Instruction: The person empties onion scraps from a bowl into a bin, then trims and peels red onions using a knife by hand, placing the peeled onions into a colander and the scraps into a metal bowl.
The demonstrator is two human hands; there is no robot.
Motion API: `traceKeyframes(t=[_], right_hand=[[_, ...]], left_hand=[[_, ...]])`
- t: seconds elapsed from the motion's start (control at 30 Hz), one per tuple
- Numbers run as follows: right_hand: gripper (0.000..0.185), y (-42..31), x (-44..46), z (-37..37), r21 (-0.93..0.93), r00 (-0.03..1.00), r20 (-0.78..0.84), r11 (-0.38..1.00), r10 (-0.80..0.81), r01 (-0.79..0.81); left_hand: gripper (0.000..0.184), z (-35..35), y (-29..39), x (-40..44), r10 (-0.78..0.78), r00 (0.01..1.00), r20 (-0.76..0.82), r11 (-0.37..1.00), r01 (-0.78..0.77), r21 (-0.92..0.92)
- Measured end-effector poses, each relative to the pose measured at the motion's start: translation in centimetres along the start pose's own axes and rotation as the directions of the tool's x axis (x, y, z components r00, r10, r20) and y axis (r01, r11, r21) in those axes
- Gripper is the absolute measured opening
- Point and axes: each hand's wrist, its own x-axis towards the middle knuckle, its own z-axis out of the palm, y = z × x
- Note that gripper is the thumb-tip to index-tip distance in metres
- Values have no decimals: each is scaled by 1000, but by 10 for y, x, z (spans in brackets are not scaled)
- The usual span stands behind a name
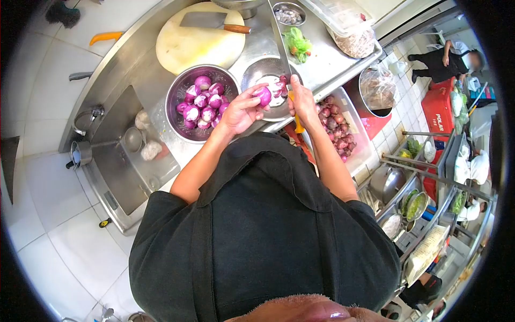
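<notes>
In my left hand is a peeled red onion, gripped by the fingertips. My right hand is closed round the yellow handle of a long knife, whose blade points away from me. Both hands are above the near side of a metal bowl with onion scraps in it. Left of it, a perforated steel bowl holds several peeled red onions. A white bin of unpeeled red onions stands below my right forearm.
A round cutting board carries a cleaver at the back. A sink lies left. Beyond the bowls are a green plastic bag and a small bowl. Shelving and another person are at right.
</notes>
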Motion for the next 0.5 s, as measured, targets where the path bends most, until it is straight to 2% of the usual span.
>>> traceKeyframes(t=[0.07, 0.2, 0.27, 0.33, 0.5], right_hand=[[62, 0, 0, 2, -31, 1000, 7, 999, 10, -10], [61, -8, -16, 11, -71, 998, -27, 996, -56, 54], [62, -5, -23, 12, -48, 992, 103, 995, -78, 84], [65, -8, -35, 14, -3, 964, 228, 990, -138, 143], [56, 16, -26, 23, -67, 950, 208, 966, -232, 251]], left_hand=[[51, -6, -4, 5, 54, 993, -109, 979, -31, 201], [50, 16, -4, 11, 201, 928, -314, 975, -161, 151], [50, 12, -4, 14, 239, 902, -359, 961, -167, 220], [49, 9, -6, 16, 261, 888, -378, 946, -157, 284], [44, 16, -11, 13, 303, 899, -317, 910, -173, 377]])
